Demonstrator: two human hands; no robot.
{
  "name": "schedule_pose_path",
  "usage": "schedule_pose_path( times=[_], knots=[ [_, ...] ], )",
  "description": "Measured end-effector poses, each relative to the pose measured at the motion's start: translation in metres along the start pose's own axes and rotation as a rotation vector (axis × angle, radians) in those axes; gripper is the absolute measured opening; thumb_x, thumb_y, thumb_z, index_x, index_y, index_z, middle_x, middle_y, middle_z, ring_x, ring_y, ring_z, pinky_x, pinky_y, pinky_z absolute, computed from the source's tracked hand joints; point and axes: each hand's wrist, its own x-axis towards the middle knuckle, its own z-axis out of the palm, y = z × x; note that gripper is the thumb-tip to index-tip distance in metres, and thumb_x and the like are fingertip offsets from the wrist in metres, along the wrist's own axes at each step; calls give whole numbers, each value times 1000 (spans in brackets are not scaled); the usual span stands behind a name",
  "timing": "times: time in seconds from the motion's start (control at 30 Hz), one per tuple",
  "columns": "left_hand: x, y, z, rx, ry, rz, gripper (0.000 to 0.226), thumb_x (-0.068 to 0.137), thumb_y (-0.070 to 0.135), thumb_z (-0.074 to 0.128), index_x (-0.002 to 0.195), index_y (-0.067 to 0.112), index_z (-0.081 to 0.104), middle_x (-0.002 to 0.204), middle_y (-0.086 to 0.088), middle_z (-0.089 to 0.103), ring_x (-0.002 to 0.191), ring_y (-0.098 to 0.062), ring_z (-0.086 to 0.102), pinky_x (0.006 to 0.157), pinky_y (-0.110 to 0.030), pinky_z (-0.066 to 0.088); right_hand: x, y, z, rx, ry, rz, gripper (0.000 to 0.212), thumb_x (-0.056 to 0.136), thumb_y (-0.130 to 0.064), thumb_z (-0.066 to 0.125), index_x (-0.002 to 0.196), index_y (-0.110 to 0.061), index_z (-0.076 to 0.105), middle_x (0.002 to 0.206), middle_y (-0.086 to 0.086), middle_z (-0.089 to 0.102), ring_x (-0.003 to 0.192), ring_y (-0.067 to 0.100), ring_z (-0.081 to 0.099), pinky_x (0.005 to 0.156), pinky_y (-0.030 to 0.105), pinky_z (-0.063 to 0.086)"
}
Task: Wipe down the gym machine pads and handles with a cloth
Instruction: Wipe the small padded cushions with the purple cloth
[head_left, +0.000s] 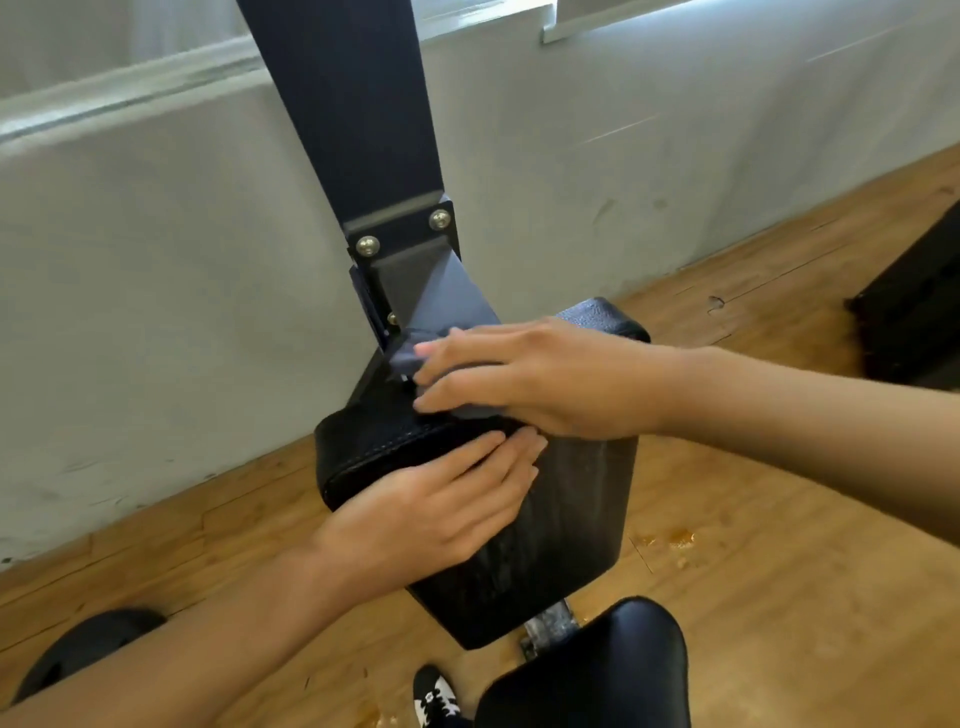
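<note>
A black padded machine pad (561, 519) sits in the middle of the view, bolted to a dark steel post (358, 114) by a bracket (415, 270). My right hand (524, 376) lies flat on the pad's top end near the bracket, pressing a grey cloth (410, 356) that is mostly hidden under the fingers. My left hand (431, 512) rests flat on the pad's near left side, fingers together, holding nothing.
A grey wall (156, 312) runs close behind the post. Wooden floor (779, 597) surrounds the machine, with wet spots to the right. Another black pad (597, 670) is at the bottom, a black-and-white shoe (436, 699) beside it, a dark object (914, 322) at right.
</note>
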Motion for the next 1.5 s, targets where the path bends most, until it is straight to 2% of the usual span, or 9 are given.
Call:
schedule_pose_path(
  times=[0.17, 0.3, 0.5, 0.67, 0.93, 1.03, 1.27, 1.4, 1.5],
  knots=[
    [3, -6, -4, 90, 4, -12, 54, 106, 13, 37, 156, -7, 34, 161, -33, 31, 152, -45, 30, 125, -55, 16, -101, 40, -41, -17, 76, 407, 36, 107, -22, 47, 140, -14, 59, 138, 6, 60, 132, 22, 58, 99, 47, 53],
    [2, -4, -2, 87, 21, -19, 56, 106, 15, 41, 156, -7, 33, 161, -33, 30, 152, -45, 29, 126, -55, 17, -76, 23, -15, 63, 375, 578, 29, 107, -16, 51, 132, -9, 63, 122, 8, 67, 116, 24, 66, 92, 46, 54],
    [5, -6, -4, 75, -19, 3, 58, 98, 13, 47, 154, -2, 40, 159, -28, 36, 149, -42, 37, 125, -56, 17, -24, -8, 11, -113, 69, 88, 47, 101, -13, 61, 147, -14, 53, 150, 10, 52, 145, 28, 44, 118, 46, 39],
    [4, -4, -3, 102, 20, 13, 53, 104, 10, 39, 155, -5, 36, 160, -30, 34, 151, -44, 32, 125, -54, 17, -65, 24, -13, -200, -47, 172, 49, 108, -40, 44, 156, -35, 38, 169, 4, 24, 156, 33, 20, 124, 62, 21],
    [2, 2, -2, 45, -83, -38, 72, 94, 18, 56, 161, 4, 31, 164, -23, 33, 148, -46, 30, 119, -70, 5, 57, -30, 23, -136, -43, -142, 44, 105, -19, 36, 146, -15, 51, 150, 16, 47, 126, 33, 56, 95, 44, 55],
    [1, 0, 0, 85, -79, 0, 78, 100, 31, 59, 161, -3, 24, 163, -29, 25, 147, -51, 20, 117, -72, -11, 38, -16, 7, -94, -86, -142, 36, 107, -19, 45, 142, -14, 54, 146, 10, 50, 118, 23, 60, 88, 37, 56],
    [-1, 4, 8, 122, 10, 8, 68, 103, 25, 50, 159, -5, 26, 164, -34, 22, 154, -47, 22, 126, -59, 9, -32, 21, -13, -128, -77, 73, 48, 111, -28, 39, 158, -21, 35, 160, 6, 39, 151, 24, 34, 121, 48, 36],
    [-3, 4, 6, 101, -82, -8, 84, 96, 30, 65, 161, -2, 23, 163, -27, 16, 148, -53, 5, 116, -72, -15, 31, -13, 20, -180, -28, -46, 40, 107, -25, 42, 147, -18, 47, 140, 6, 51, 120, 19, 53, 92, 27, 52],
    [-2, 1, 6, 92, -85, -32, 84, 95, 35, 68, 160, 0, 28, 161, -27, 18, 144, -53, 12, 118, -70, -9, 25, -18, 14, -154, -42, -21, 40, 107, -24, 37, 141, -15, 55, 142, 7, 52, 120, 21, 57, 91, 27, 51]
  ],
)
